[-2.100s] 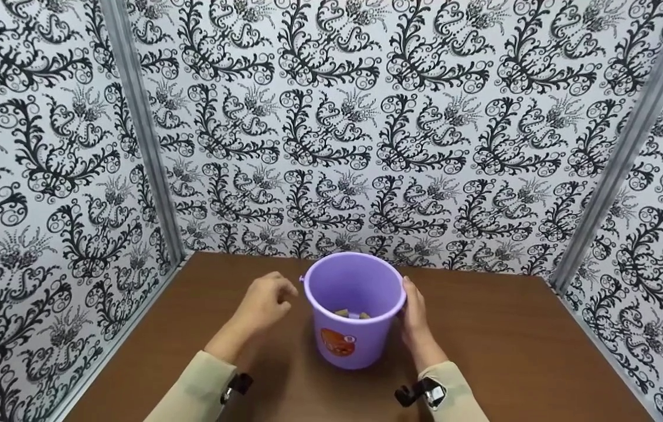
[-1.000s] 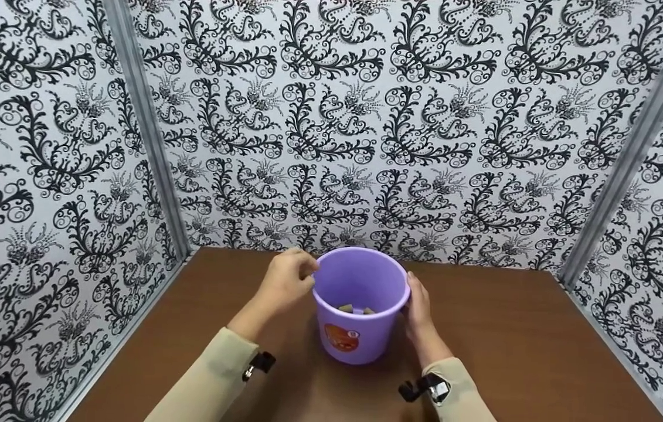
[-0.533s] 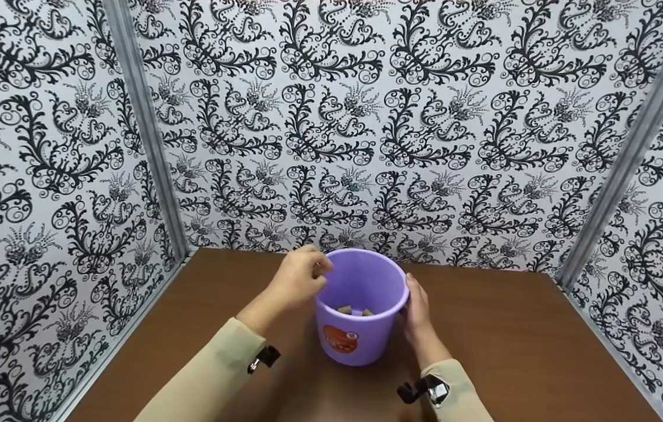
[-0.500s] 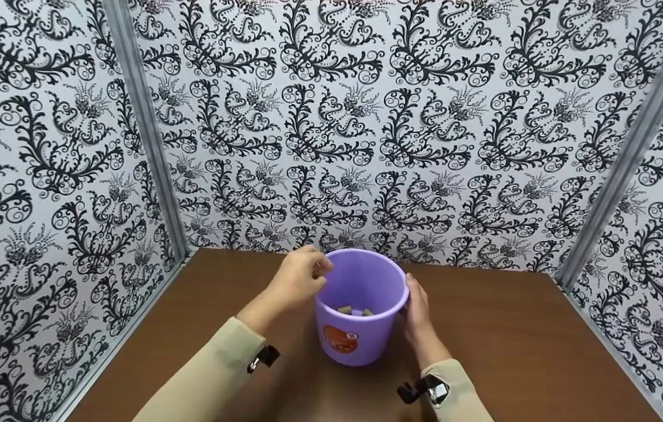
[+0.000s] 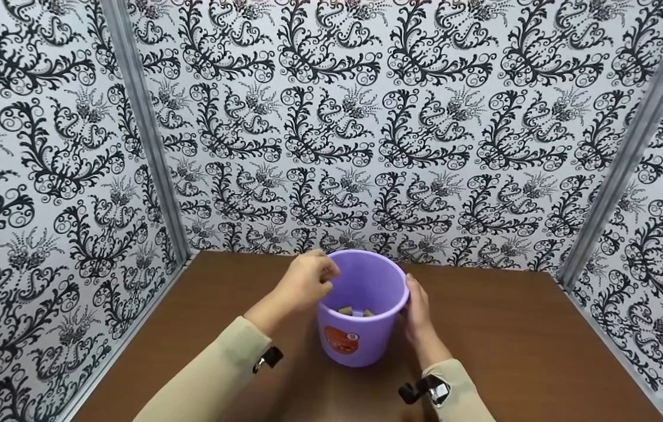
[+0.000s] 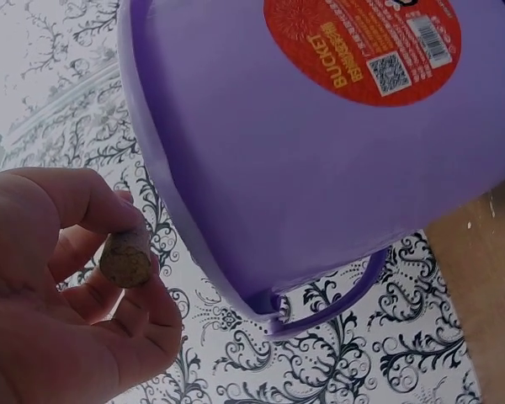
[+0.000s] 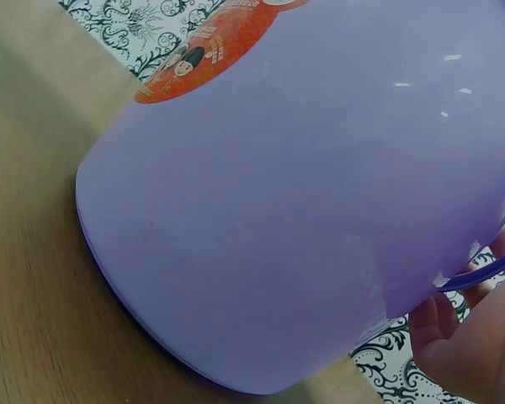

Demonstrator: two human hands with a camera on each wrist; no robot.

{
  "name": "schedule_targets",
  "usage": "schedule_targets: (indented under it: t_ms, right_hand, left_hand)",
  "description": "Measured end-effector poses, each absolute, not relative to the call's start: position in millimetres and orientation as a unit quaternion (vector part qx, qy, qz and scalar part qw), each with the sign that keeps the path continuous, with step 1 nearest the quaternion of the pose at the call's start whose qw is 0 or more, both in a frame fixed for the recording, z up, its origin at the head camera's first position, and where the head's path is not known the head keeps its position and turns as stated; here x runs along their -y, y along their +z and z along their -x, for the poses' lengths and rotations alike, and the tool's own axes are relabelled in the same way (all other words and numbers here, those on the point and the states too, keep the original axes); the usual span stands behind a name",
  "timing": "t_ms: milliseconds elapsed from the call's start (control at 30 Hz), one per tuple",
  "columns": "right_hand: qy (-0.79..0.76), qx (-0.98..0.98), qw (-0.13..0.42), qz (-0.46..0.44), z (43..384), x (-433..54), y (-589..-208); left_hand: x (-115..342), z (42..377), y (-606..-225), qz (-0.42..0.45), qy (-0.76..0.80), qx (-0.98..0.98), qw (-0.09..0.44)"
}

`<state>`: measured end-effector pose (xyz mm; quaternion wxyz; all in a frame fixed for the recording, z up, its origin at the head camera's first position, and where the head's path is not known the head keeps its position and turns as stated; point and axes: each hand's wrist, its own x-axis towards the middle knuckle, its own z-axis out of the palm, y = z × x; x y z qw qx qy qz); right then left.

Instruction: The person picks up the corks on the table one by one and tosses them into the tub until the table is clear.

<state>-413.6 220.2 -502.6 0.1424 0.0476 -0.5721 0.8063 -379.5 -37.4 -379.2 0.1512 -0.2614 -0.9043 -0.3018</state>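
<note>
A purple plastic bucket (image 5: 357, 340) with a red-orange round label stands upright on the table. My left hand (image 5: 306, 280) is raised at the bucket's left rim. Between its thumb and fingers it pinches a brown speckled cork (image 6: 126, 258), seen end-on in the left wrist view, outside the bucket wall in that view. My right hand (image 5: 417, 308) holds the bucket's right side near the rim; the right wrist view shows its fingers by the bucket handle (image 7: 488, 273), partly hidden. Low inside the bucket lie at least two tan pieces (image 5: 345, 310), mostly hidden by the front wall.
The brown table (image 5: 501, 334) stretches out on both sides of the bucket. Behind it rises a white panel with black scrollwork (image 5: 354, 135), and more patterned panels stand left and right with grey corner posts (image 5: 149, 135).
My left hand has moved right and up from beside the bucket to its left rim. The right hand keeps its hold, and the bucket stays nearly in place.
</note>
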Motion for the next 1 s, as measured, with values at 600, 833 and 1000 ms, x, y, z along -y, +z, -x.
schedule_targets:
  t_ms: [600,833,1000]
  right_hand:
    - [0.802,0.579,0.142,-0.036,411,-224,-503]
    - [0.798,0.584,0.144,-0.042,414,-223,-502]
    - [0.798,0.582,0.147,-0.045,416,-222,-503]
  left_hand:
    - [19,397,-365,0.269,-0.277,0.916,0.106]
    - [13,403,-354,0.275,-0.252,0.924,0.086]
    - [7,403,-348,0.271,-0.243,0.929,0.064]
